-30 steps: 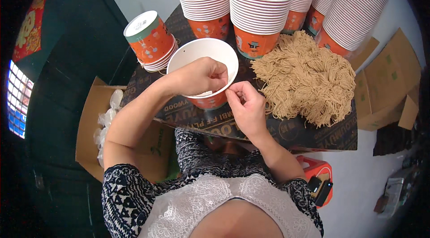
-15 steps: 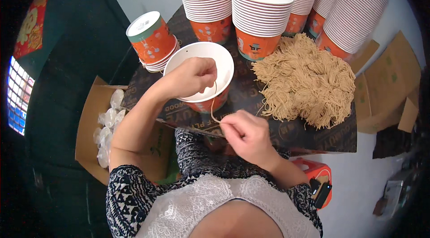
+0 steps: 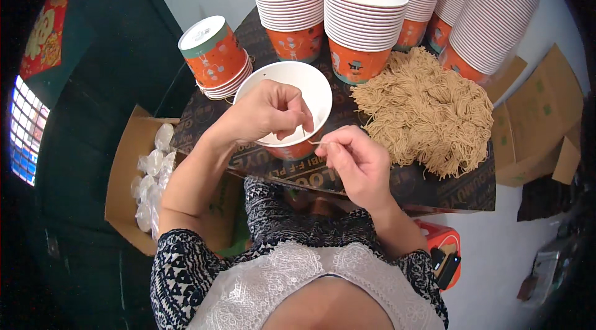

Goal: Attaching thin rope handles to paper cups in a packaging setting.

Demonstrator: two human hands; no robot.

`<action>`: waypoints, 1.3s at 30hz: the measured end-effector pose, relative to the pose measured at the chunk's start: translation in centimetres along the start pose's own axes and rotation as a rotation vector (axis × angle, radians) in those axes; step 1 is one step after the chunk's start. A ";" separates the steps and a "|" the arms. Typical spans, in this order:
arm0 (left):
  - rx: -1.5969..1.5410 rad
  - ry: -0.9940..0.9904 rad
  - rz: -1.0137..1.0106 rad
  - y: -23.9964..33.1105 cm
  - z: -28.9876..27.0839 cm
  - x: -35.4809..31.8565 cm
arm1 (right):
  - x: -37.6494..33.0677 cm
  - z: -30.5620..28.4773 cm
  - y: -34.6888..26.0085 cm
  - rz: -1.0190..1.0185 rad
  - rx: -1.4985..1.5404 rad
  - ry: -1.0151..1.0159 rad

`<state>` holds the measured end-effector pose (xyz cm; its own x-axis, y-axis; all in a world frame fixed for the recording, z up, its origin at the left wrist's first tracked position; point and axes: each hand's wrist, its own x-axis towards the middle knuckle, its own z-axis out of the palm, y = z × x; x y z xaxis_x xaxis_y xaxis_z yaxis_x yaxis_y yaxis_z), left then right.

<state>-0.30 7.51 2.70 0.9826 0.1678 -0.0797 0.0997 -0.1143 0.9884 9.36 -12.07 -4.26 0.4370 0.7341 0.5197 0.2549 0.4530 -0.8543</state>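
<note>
An orange paper bucket [image 3: 318, 94] with a white inside stands upright at the table's front edge, a small hole showing near its far rim. My left hand [image 3: 273, 111] is over its mouth, fingers pinched just inside the near right rim. A thin tan string [image 3: 317, 142] runs between the hands at that rim. Outside the rim, my right hand [image 3: 359, 165] is closed on the string between thumb and forefinger. Whether the string passes through a hole there is too small to tell. The left fingertips partly hide its inner part.
A heap of tan strings [image 3: 428, 116] lies on the dark table [image 3: 428, 190] at right. Behind are tall stacks of nested buckets [image 3: 365, 19]. Upside-down buckets [image 3: 214, 60] stand at left. A cardboard box [image 3: 124, 190] of clear plastic pieces sits lower left; a red stool [image 3: 450, 237] lower right.
My right hand has moved up toward the bucket's rim, and the string between the hands is shorter. My left hand has shifted slightly right. The bucket has shifted slightly right too.
</note>
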 end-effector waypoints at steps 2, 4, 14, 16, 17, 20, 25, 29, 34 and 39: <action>-0.011 -0.004 -0.004 0.1 0.3 0.1 | 0.4 0.1 0.3 0.030 0.046 0.015; -0.020 0.000 -0.010 0.0 0.4 0.0 | 0.6 0.2 0.4 0.083 0.104 0.017; 0.024 -0.027 -0.054 0.1 0.8 0.0 | 2.2 -0.5 -0.4 0.069 0.062 0.047; 0.025 -0.042 -0.069 0.2 0.9 0.2 | 3.0 -1.2 -0.3 -0.006 -0.177 0.043; 0.021 -0.071 -0.072 0.2 0.9 0.1 | 3.7 -1.1 -0.3 -0.040 -0.184 0.059; 0.014 -0.103 -0.072 0.0 1.1 0.2 | 4.7 -0.9 0.1 -0.014 -0.123 0.038; -0.028 -0.109 -0.030 -0.4 1.5 0.5 | 5.0 -0.8 -0.6 0.054 -0.027 0.017; -0.012 -0.140 -0.003 -0.4 1.3 0.3 | 4.1 -3.1 -0.4 -0.131 -0.393 -0.123; 0.014 -0.148 0.004 -0.2 1.5 0.3 | 2.7 -2.0 -0.3 -0.265 -0.648 0.004; 0.022 -0.135 0.024 -0.2 1.6 0.3 | 2.3 -1.4 0.0 -0.216 -0.531 0.035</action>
<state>0.27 6.04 2.31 0.9967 0.0317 -0.0741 0.0779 -0.1389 0.9872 11.60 -11.09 -3.10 0.3525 0.6322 0.6900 0.7363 0.2678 -0.6215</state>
